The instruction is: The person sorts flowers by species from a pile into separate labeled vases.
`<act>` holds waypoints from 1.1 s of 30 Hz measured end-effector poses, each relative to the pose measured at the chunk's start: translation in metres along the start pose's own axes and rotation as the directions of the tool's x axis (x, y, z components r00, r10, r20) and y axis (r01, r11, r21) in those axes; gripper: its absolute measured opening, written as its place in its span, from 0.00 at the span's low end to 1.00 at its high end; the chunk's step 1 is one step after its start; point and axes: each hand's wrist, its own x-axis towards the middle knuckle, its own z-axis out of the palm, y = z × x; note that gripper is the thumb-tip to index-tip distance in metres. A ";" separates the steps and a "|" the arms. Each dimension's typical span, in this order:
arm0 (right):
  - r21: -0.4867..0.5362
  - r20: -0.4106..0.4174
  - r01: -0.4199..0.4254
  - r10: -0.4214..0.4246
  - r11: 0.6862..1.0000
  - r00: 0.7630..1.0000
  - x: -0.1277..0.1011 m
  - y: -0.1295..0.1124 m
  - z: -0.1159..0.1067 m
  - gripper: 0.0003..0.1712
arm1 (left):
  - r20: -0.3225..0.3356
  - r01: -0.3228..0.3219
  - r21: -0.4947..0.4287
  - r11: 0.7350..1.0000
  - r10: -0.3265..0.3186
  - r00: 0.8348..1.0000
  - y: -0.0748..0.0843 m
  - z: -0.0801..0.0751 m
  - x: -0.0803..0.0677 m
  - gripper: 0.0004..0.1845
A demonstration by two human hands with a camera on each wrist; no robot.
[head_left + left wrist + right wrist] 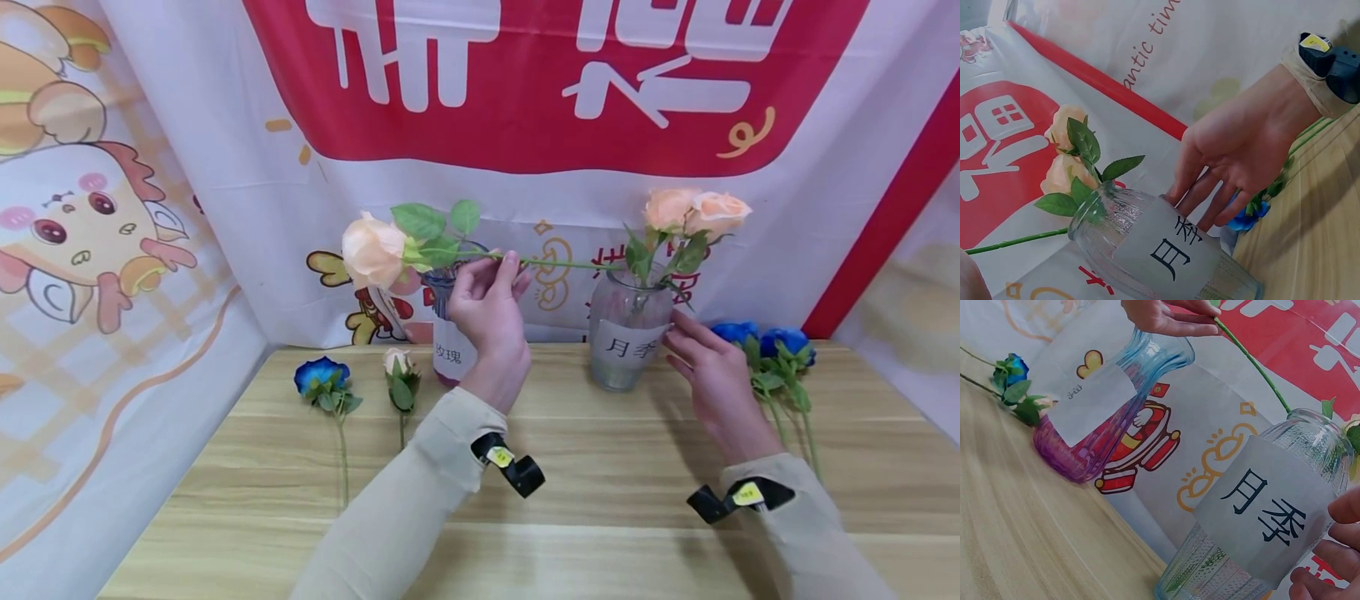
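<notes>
My left hand [491, 312] pinches the green stem of a peach rose [372, 250]. The rose lies nearly level, bloom to the left, and its stem end is at the mouth of a clear ribbed glass vase [1210, 562]. Two more peach roses [712, 212] stand in that vase, which has a white paper label [1169, 253]. Fingers of my right hand [716, 387] rest against the vase's right side, relaxed and not wrapped round it. Behind my left hand stands a blue-to-purple glass vase [1100, 428], also labelled, partly hidden in the head view.
On the wooden table [585, 483], a blue flower [322, 379] and a pale rosebud [400, 383] lie at the left. Blue flowers [786, 346] lie at the right, beyond my right hand. A printed cloth backdrop [525, 142] hangs close behind the vases.
</notes>
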 end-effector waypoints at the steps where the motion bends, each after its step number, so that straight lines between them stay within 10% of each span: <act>1: 0.000 0.000 0.002 -0.002 1.000 1.000 0.000 0.000 0.000 0.39 | -0.001 -0.005 0.003 1.000 0.005 1.000 -0.001 0.002 0.000 0.09; 33: 0.023 -0.029 -0.011 0.012 1.000 1.000 0.002 0.000 0.001 0.38 | -0.038 0.055 0.185 0.981 -0.049 0.998 -0.054 0.052 -0.003 0.10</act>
